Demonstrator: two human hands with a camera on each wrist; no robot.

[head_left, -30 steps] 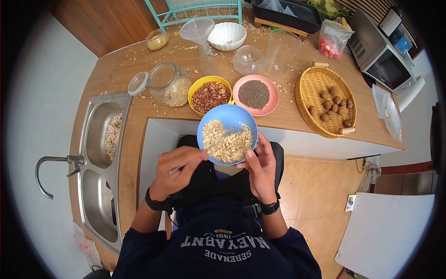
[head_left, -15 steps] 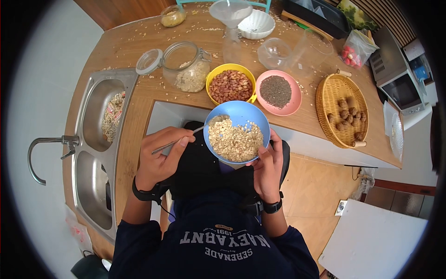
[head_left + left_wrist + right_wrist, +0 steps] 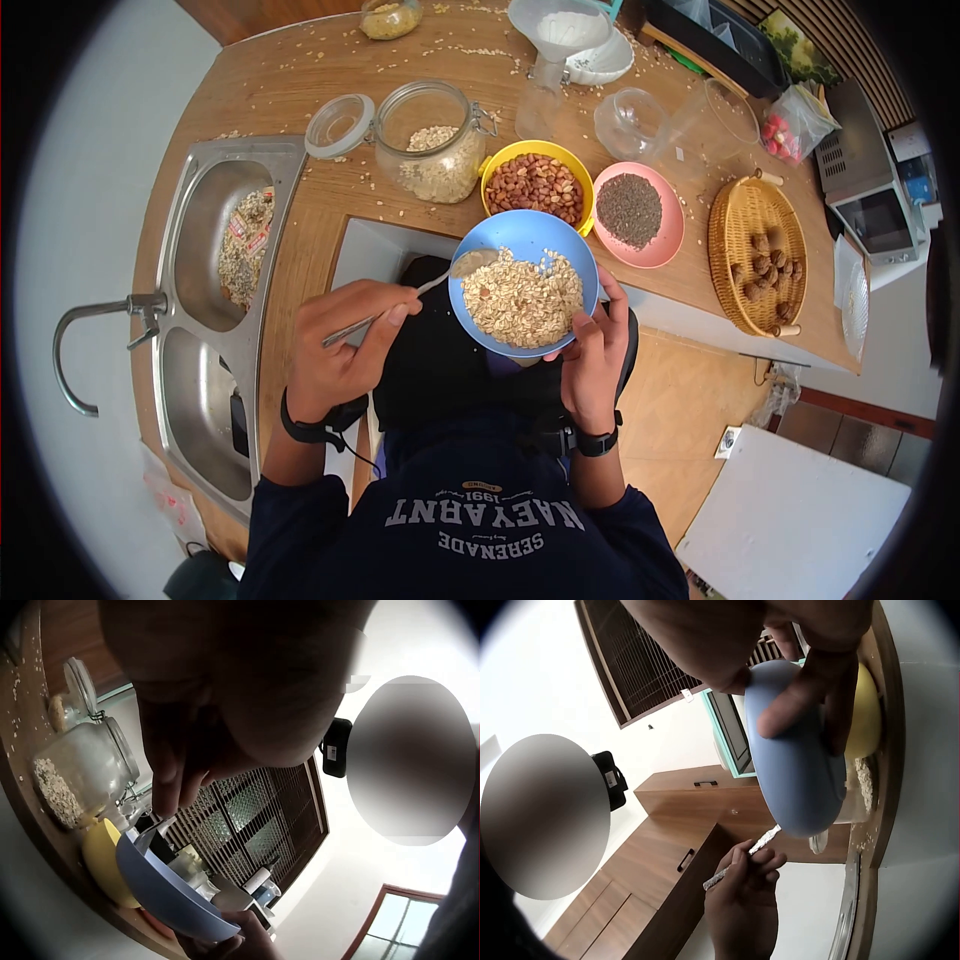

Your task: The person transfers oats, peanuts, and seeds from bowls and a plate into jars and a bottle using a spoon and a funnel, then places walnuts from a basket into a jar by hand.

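Note:
My left hand (image 3: pixel 345 335) pinches the handle of a metal spoon (image 3: pixel 385 315), whose bowl end rests at the left inside edge of a blue bowl (image 3: pixel 480 232). Rolled oats (image 3: pixel 525 300) fill much of that bowl. On its lower right side my right hand (image 3: pixel 597 350) grips the rim, thumb on top and fingers beneath. In the right wrist view the fingers press the outside of the blue bowl (image 3: pixel 795 780). Just beyond it on the counter are a yellow bowl of peanuts (image 3: pixel 535 190) and a pink plate of small dark seeds (image 3: pixel 630 210).
An open glass jar of oats (image 3: pixel 435 160) stands left of the yellow bowl, near a funnel (image 3: pixel 555 30) and clear containers (image 3: pixel 632 122). To the right is a wicker basket (image 3: pixel 735 240) with walnuts. A steel sink (image 3: pixel 200 370) lies at left. Loose flakes dot the wooden counter (image 3: pixel 270 80).
The spoon has gone from among the oats to the bowl's left inner edge, with my left hand drawn back left. The head view has shifted, and the blue bowl sits further right in it.

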